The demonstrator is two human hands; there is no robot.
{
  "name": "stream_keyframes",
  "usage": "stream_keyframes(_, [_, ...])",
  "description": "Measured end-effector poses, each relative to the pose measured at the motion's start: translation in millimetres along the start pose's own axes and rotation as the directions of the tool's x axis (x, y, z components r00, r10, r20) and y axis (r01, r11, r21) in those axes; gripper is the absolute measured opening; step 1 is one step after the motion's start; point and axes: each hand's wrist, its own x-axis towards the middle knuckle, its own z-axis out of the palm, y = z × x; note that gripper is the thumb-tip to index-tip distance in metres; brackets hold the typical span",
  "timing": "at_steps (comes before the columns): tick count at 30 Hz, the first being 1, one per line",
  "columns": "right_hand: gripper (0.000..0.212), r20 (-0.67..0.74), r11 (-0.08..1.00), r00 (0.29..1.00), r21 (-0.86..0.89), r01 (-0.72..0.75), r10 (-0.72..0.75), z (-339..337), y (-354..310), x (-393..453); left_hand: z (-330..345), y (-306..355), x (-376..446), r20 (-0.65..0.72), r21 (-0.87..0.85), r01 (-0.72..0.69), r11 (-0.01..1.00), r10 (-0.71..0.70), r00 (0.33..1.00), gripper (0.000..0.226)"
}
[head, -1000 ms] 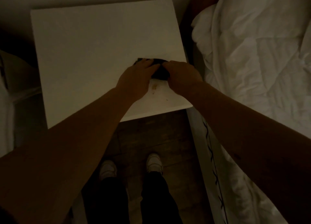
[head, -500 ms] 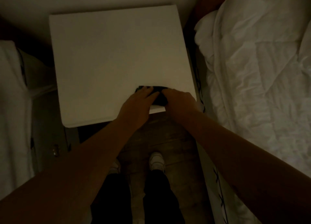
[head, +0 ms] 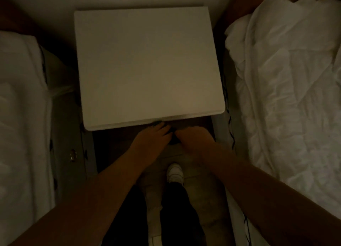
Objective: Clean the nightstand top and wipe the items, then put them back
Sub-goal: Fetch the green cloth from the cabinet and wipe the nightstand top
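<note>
Now, starting at the left, we see white bedding [head: 20, 116] along that edge, and beside it the white nightstand [head: 147, 64], our bench for this job, its top bare of items in this view.

Just below the bench's front edge our left hand [head: 150, 139] lies with its fingers extended forward over a small dark cloth [head: 172, 139], the fingertips close to the bench's edge. The cloth sits between our two hands, off the top and in front of the front edge, and the dim light leaves only a dark scrap of it visible. Our right hand [head: 193, 138] has its fingers curled inward at the cloth's right side; it seems to pinch the fabric, though we cannot tell for certain how firmly. Whether the left hand grips the cloth or only rests on it, we cannot tell either.

We judge the cloth to be light, soft and limp, with no risk of breaking, but apt to sag and bunch. It is best taken by gathering a fold in the fingers, or by pressing a flat palm on it when wiping, so that it does not slide away over the smooth top.

Below the hands we see a white shoe [head: 175, 172] on the floor, and at the right lies a rumpled white duvet [head: 286, 88].
</note>
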Motion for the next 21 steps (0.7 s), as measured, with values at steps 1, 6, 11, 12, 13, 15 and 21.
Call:
stream_keyframes(1, [0.032,0.029,0.997,1.000,0.082,-0.009,0.006,5.0,-4.8,0.1,5.1,-2.0,-8.5,0.048,-0.034,0.037,0.999,-0.035,0.998,0.047])
stream_keyframes(6, [0.062,0.175,0.532,0.982,0.827,-0.183,0.066,4.0,-24.6,0.5,3.3,-24.7,-33.4,0.004,-0.360,0.141,0.922,-0.150,0.989,0.048])
stream_keyframes(11, [0.037,0.160,-0.030,0.987,0.987,-0.161,-0.007,-17.0,-45.2,4.0,-27.8,-35.4,-29.5,-0.158,-0.457,0.164,0.874,-0.261,0.952,0.039])
stream_keyframes(12, [0.032,0.124,-0.041,0.992,0.992,-0.123,0.024,-23.0,-48.9,5.8,-33.0,-35.7,-31.0,-0.249,-0.491,0.108,0.865,-0.258,0.934,0.038])
stream_keyframes(13, [0.030,0.090,-0.045,0.994,0.995,-0.088,0.056,-28.4,-52.2,7.4,-38.2,-33.1,-30.5,-0.310,-0.577,0.082,0.812,-0.311,0.899,0.043])
stream_keyframes(15, [0.030,0.041,-0.063,0.995,0.997,-0.036,0.095,-38.2,-56.3,11.3,-52.9,-28.2,-26.9,-0.216,-0.872,0.092,0.481,-0.546,0.810,0.060])
stream_keyframes(21, [0.037,-0.052,-0.221,0.994,0.973,0.072,0.092,-69.2,-68.7,19.6,-74.2,-39.9,-37.5,0.297,-0.948,0.204,-0.244,-0.448,0.843,0.042])
